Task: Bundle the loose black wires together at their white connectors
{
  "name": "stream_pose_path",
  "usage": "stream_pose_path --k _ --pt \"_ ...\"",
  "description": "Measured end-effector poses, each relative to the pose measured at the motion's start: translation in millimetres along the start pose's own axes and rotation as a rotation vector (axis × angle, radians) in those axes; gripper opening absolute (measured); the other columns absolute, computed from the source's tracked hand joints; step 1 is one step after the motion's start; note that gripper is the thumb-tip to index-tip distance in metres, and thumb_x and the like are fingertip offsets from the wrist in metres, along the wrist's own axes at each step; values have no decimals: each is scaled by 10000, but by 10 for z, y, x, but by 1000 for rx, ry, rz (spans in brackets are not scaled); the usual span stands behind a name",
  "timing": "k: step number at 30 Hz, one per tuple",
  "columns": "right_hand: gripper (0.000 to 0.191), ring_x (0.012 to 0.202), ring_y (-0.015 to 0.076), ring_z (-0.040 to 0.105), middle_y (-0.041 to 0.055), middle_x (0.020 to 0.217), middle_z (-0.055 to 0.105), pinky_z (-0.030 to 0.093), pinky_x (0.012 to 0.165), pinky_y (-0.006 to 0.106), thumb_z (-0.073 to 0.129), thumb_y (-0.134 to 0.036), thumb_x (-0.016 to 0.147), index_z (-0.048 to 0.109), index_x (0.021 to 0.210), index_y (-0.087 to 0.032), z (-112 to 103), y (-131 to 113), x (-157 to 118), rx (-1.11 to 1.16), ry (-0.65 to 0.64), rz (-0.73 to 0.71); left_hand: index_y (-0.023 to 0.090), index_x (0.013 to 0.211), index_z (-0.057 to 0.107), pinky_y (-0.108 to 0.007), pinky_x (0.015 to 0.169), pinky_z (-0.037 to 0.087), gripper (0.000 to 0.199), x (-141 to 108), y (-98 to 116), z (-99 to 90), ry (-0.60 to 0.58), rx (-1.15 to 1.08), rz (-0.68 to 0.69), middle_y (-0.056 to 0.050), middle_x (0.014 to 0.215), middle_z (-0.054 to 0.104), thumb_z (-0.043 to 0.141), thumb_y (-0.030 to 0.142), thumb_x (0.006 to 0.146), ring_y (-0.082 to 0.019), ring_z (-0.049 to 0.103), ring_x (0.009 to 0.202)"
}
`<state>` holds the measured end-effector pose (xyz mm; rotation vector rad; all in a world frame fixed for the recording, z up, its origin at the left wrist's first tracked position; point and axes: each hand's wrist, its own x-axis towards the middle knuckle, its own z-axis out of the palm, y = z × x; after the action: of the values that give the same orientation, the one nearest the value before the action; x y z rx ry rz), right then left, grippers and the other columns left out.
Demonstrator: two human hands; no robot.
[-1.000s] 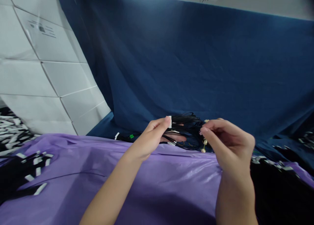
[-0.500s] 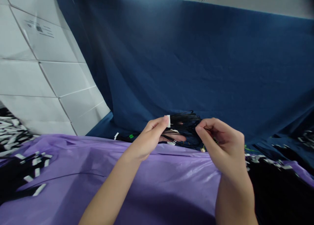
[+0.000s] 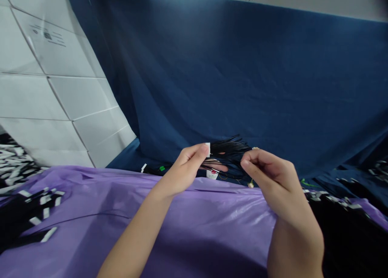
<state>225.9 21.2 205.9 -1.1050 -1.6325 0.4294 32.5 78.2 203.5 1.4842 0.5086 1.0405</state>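
Observation:
A bundle of thin black cords (image 3: 228, 147) with a white band (image 3: 207, 149) round its left end is pinched between the thumb and fingers of my left hand (image 3: 189, 164). Its loose strands fan out to the right. My right hand (image 3: 269, 172) is closed at the strands' right end, thumb and forefinger pressed together on them; the fingertips partly hide what is between them. Below the bundle, a small white spool or label with a red mark (image 3: 212, 173) shows behind my left fingers.
Purple sheeting (image 3: 194, 221) covers the near surface. Black bundles with white ends lie at left (image 3: 30, 209) and right (image 3: 342, 225). A dark blue cloth (image 3: 242, 75) hangs behind; white boxes (image 3: 87, 96) are stacked at left. Small pale flower-like pieces (image 3: 250, 185) sit near my right hand.
My right hand has turned slightly, its wrist shifting right and down. The strands between my hands look straighter, and the red mark on the white item now shows. My left hand has barely moved.

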Motion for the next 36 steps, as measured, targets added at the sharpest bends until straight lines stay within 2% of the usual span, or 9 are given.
stream_pose_path --k 4,8,12,14,19,23,29,36 --pt "148 575 97 397 -27 650 485 326 510 235 564 -252 913 599 783 -189 23 5 7 -9 29 -44 179 929 688 -345 887 510 388 -10 16 4 5 42 14 -49 864 748 472 501 943 -225 702 902" --pt "91 550 90 400 -42 648 478 332 514 239 549 -205 915 592 836 -199 75 5 41 -98 99 -160 186 867 669 -323 849 523 376 -7 -7 14 -21 59 9 -43 848 746 471 496 945 -210 705 875" --pt "75 609 97 446 -27 701 513 367 576 250 580 -166 896 624 844 -196 108 -2 74 -242 101 -319 181 918 675 -332 844 529 373 11 -53 39 -44 5 -20 -50 864 739 479 497 941 -204 706 850" --pt "78 630 100 454 -22 708 517 371 592 253 592 -158 891 635 835 -191 114 -4 76 -281 112 -354 179 970 686 -340 860 526 386 20 -71 47 -45 -11 -22 -54 898 735 474 500 943 -204 704 857" --pt "123 646 100 468 -13 736 537 376 587 253 556 -153 915 631 824 -187 131 -7 67 -244 83 -328 174 978 703 -327 857 529 392 30 -78 34 -35 19 18 -58 923 731 476 491 945 -204 696 880" --pt "134 664 113 491 -2 770 557 389 589 261 532 -150 927 622 837 -195 147 -2 86 -232 84 -339 176 969 703 -315 805 547 394 25 -73 28 -5 16 -11 -59 881 729 507 515 922 -206 698 859" --pt "145 724 133 536 21 822 579 421 627 272 515 -87 917 613 912 -193 169 33 126 -264 130 -484 155 1002 687 -367 763 568 454 33 -77 52 -55 -157 -129 -78 806 722 492 555 914 -231 713 773" --pt "124 724 131 516 4 780 564 405 668 283 528 -125 921 599 841 -188 191 77 143 -238 146 -420 142 1057 675 -366 761 561 484 50 -85 67 0 -122 -117 -96 870 727 541 571 878 -242 714 789"
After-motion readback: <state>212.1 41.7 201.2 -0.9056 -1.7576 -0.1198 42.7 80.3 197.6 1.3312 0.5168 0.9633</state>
